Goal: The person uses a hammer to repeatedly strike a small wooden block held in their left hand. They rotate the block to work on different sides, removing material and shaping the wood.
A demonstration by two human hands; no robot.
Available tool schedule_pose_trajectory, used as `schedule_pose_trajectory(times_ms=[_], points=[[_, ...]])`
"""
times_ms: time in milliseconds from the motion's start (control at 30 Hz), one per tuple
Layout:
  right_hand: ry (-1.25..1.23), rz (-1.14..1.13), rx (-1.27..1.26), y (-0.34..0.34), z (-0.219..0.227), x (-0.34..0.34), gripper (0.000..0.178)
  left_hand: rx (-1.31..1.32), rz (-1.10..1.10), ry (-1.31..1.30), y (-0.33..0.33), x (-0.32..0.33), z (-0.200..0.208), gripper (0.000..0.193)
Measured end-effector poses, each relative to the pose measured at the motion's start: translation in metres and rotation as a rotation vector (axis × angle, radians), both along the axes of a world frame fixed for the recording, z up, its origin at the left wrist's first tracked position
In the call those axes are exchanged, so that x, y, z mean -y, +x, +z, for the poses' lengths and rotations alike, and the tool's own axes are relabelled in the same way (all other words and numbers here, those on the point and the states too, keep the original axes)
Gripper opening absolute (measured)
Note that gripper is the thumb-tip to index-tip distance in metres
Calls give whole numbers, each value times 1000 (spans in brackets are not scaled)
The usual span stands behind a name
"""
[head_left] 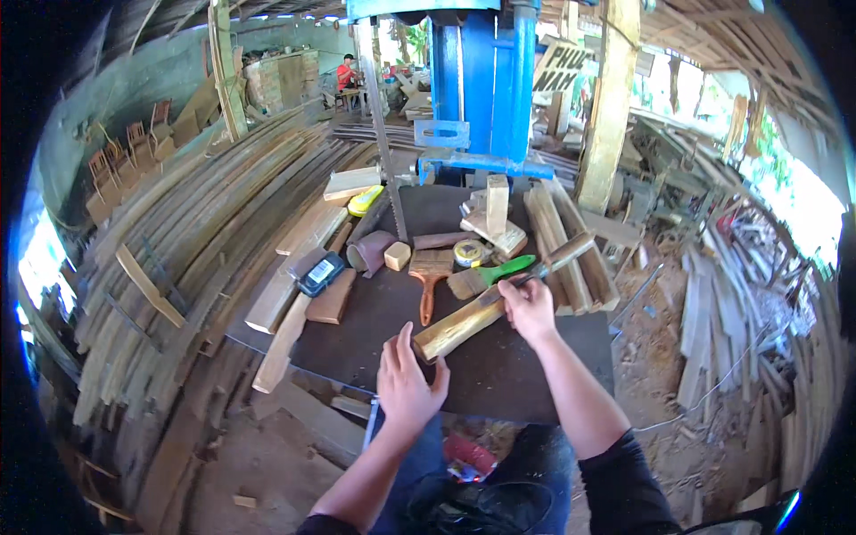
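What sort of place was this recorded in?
Most likely a woodworking shop, roofed but partly open-sided: a toothed blade runs down to the dark tabletop in front of a blue machine, and long planks are piled on the left.

Yellow-brown wood (456, 330), green brush handle (509, 269)

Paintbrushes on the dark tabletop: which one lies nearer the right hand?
The green-handled paintbrush, just beyond the right hand; the orange-handled paintbrush lies farther left, its handle pointing toward the person.
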State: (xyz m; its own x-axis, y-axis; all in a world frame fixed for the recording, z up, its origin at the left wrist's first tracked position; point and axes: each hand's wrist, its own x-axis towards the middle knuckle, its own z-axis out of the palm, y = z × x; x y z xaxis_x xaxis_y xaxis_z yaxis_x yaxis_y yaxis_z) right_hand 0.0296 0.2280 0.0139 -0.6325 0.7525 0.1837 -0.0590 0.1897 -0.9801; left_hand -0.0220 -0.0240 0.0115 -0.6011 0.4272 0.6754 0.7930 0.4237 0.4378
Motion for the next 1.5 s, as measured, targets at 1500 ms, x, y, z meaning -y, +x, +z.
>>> schedule_pose_trajectory(times_ms=[1500], points=[[671, -494, 50, -4, 17, -1, 28, 136, -391, -337, 30, -27, 10, 51]])
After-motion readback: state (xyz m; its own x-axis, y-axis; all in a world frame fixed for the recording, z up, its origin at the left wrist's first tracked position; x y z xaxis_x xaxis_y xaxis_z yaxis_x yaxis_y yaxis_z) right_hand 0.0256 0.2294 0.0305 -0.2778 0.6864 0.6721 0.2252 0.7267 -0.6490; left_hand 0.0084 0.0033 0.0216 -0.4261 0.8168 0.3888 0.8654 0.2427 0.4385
